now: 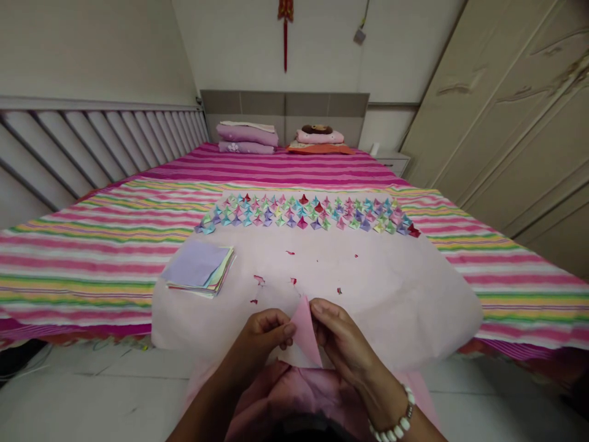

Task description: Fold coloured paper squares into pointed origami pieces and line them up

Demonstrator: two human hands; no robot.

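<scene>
Bed [294,167] ahead. Paper [305,333] between my left hand [265,334] and right hand [343,341], long edge running near-to-far beside right; left pinches side corner, right holds far end.

Folded purple bedding [247,137] is stacked near the headboard [281,112], above which a red ornament [285,40] is hung.

The left hand [269,331] and right hand [339,334] hold a folded pink paper [305,331] over the near edge of a pale sheet [391,276]. Small paper shapes [302,223] line its far edge; a paper stack [196,264] lies by the left edge.
</scene>
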